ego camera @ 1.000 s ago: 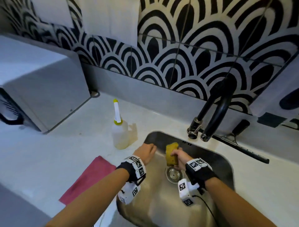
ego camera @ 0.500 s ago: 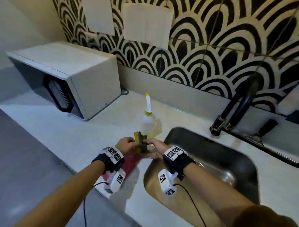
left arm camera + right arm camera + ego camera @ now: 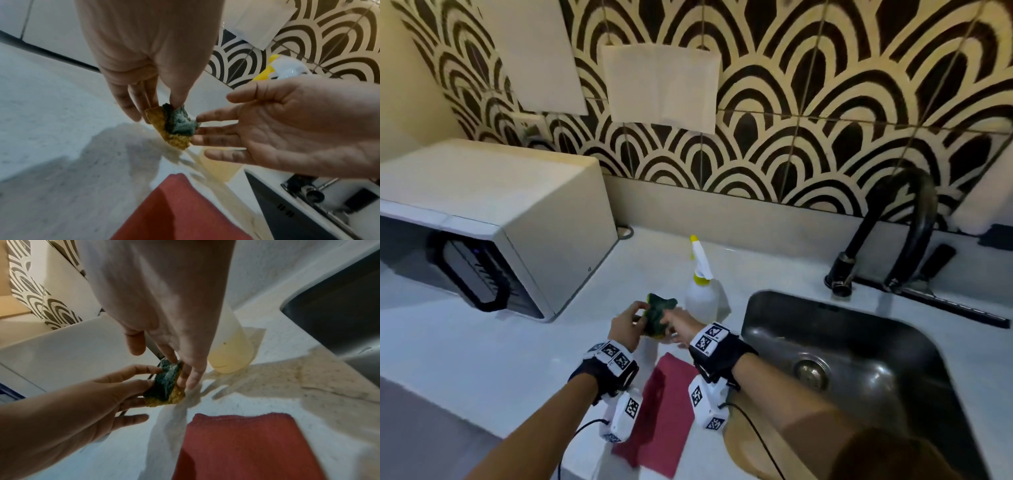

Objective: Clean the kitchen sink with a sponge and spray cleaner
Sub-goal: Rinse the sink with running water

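A yellow sponge (image 3: 658, 317) with a dark green scrub side hangs over the white counter, left of the steel sink (image 3: 893, 346). My left hand (image 3: 635, 320) pinches the sponge (image 3: 174, 126) between thumb and fingers. My right hand (image 3: 671, 327) is beside it with its fingers straight, and only the fingertips (image 3: 200, 119) touch the sponge (image 3: 164, 386). The spray bottle (image 3: 702, 296), white with a yellow nozzle, stands on the counter just behind the hands.
A red cloth (image 3: 664, 411) lies on the counter under my wrists. A white microwave (image 3: 500, 222) stands at the left. A black faucet (image 3: 904, 233) and a squeegee (image 3: 945, 306) are behind the sink. The counter (image 3: 267, 378) looks wet by the bottle.
My right hand carried the sponge out of the sink to the counter at the left. My left hand took hold of it, and the right fingers have straightened.
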A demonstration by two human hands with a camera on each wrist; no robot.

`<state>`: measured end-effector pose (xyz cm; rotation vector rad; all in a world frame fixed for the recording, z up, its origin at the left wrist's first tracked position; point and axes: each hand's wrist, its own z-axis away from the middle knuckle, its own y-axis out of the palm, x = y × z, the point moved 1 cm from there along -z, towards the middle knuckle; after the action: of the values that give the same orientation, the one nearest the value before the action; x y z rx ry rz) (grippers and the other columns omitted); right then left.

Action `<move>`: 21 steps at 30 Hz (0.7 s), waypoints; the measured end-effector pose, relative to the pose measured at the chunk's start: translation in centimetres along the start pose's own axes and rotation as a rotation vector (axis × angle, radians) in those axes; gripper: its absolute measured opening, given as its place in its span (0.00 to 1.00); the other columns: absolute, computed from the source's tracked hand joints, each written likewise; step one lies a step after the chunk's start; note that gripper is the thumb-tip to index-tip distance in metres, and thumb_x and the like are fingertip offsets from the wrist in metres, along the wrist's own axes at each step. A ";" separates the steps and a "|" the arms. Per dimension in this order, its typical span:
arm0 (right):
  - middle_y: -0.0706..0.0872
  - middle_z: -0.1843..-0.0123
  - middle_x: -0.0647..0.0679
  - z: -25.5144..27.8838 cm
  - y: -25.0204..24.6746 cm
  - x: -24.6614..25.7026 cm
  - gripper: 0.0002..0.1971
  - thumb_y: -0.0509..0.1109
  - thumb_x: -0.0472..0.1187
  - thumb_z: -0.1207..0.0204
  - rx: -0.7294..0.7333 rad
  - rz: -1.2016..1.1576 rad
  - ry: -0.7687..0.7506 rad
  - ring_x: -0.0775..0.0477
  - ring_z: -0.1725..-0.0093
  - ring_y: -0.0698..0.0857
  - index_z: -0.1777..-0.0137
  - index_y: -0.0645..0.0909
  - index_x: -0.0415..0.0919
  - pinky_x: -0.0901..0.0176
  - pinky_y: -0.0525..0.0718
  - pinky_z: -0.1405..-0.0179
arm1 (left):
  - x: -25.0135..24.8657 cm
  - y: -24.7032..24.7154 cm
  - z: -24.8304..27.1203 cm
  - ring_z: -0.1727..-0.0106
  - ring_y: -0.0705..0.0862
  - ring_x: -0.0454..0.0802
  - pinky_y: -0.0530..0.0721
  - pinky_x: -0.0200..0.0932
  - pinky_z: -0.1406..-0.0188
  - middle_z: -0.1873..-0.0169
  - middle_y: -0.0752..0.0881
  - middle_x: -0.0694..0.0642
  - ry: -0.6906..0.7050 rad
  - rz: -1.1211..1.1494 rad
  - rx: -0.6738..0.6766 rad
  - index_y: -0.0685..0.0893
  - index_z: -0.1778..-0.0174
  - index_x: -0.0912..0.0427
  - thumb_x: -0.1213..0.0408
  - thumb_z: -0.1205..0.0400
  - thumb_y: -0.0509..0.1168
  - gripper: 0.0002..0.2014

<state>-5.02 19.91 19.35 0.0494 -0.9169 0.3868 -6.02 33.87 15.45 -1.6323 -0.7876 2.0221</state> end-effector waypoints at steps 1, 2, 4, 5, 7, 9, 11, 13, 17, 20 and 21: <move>0.70 0.70 0.47 -0.2 0.1 0.0 0.13 0.57 0.35 0.19 0.010 0.016 0.007 0.54 0.73 0.69 0.67 0.69 0.41 0.71 0.67 0.86 | 0.6 0.3 -0.6 0.50 0.87 0.58 0.84 0.46 0.52 0.47 0.88 0.65 0.012 -0.081 0.039 0.81 0.37 0.55 0.71 0.18 0.61 0.15; 0.68 0.71 0.48 -0.5 0.1 -0.2 0.15 0.57 0.37 0.19 0.017 0.033 0.013 0.53 0.74 0.66 0.69 0.66 0.43 0.69 0.64 0.81 | 1.2 0.7 -1.0 0.44 0.85 0.60 0.83 0.48 0.44 0.42 0.86 0.63 0.016 -0.203 0.084 0.80 0.34 0.52 0.69 0.19 0.63 0.18; 0.65 0.71 0.48 -0.9 -0.1 -0.8 0.15 0.57 0.41 0.18 0.019 0.092 0.021 0.53 0.73 0.62 0.68 0.67 0.43 0.65 0.60 0.74 | 1.9 1.3 -1.1 0.37 0.77 0.62 0.79 0.51 0.37 0.36 0.79 0.59 -0.003 -0.443 0.144 0.77 0.31 0.41 0.62 0.19 0.63 0.21; 0.66 0.70 0.49 -0.8 -0.3 -1.0 0.12 0.57 0.42 0.18 0.018 0.114 0.025 0.53 0.72 0.63 0.64 0.70 0.42 0.65 0.60 0.73 | 2.0 1.5 -0.8 0.35 0.73 0.62 0.77 0.52 0.37 0.33 0.75 0.58 -0.024 -0.502 0.146 0.75 0.30 0.37 0.60 0.19 0.63 0.21; 0.68 0.67 0.50 -0.2 -0.9 -1.5 0.07 0.59 0.44 0.18 0.034 0.107 0.057 0.56 0.70 0.66 0.49 0.74 0.42 0.66 0.65 0.70 | 1.9 1.7 0.1 0.33 0.68 0.62 0.76 0.53 0.37 0.32 0.70 0.56 -0.020 -0.552 0.080 0.75 0.31 0.37 0.56 0.21 0.65 0.21; 0.71 0.64 0.52 0.8 -2.1 -1.9 0.13 0.59 0.43 0.17 0.063 0.066 0.063 0.58 0.69 0.69 0.37 0.75 0.40 0.71 0.71 0.74 | 1.4 2.0 1.2 0.35 0.68 0.62 0.75 0.55 0.39 0.34 0.70 0.56 0.050 -0.570 -0.007 0.80 0.35 0.43 0.53 0.23 0.68 0.19; 0.75 0.63 0.50 2.3 -3.7 -2.4 0.12 0.60 0.43 0.17 0.098 0.071 0.084 0.56 0.70 0.71 0.38 0.76 0.39 0.72 0.71 0.80 | 0.7 2.4 2.3 0.39 0.69 0.61 0.73 0.55 0.44 0.39 0.74 0.57 0.156 -0.557 -0.054 0.83 0.41 0.50 0.53 0.22 0.67 0.15; 0.79 0.59 0.48 3.2 -5.7 -3.4 0.13 0.61 0.43 0.17 0.091 0.091 0.092 0.54 0.69 0.73 0.38 0.77 0.38 0.69 0.71 0.77 | -0.2 3.2 3.7 0.43 0.74 0.59 0.74 0.52 0.50 0.46 0.79 0.56 0.319 -0.503 -0.004 0.84 0.46 0.54 0.47 0.21 0.59 0.17; 0.85 0.44 0.41 5.1 -11.2 -5.9 0.17 0.60 0.39 0.17 -0.052 0.096 0.076 0.56 0.67 0.78 0.32 0.76 0.31 0.67 0.75 0.73 | -3.2 6.3 6.3 0.54 0.80 0.53 0.76 0.45 0.56 0.60 0.79 0.50 0.572 -0.367 0.252 0.82 0.53 0.56 0.43 0.27 0.47 0.26; 0.83 0.59 0.43 6.2 -16.2 -8.0 0.09 0.59 0.35 0.17 -0.167 0.107 0.007 0.55 0.73 0.79 0.46 0.80 0.34 0.74 0.72 0.86 | -6.3 9.5 6.6 0.53 0.79 0.48 0.80 0.46 0.50 0.58 0.77 0.46 0.610 -0.291 0.349 0.81 0.50 0.55 0.46 0.27 0.49 0.23; 0.80 0.63 0.45 6.6 -17.8 -8.7 0.08 0.59 0.33 0.17 -0.220 0.082 -0.005 0.55 0.77 0.80 0.48 0.79 0.34 0.75 0.70 0.90 | -7.5 10.5 6.5 0.53 0.80 0.48 0.80 0.47 0.48 0.57 0.79 0.47 0.609 -0.267 0.361 0.81 0.49 0.55 0.46 0.26 0.50 0.22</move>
<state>-8.65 -0.67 18.72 -0.1893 -0.9641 0.3598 -10.41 20.09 14.97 -1.6793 -0.3633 1.2789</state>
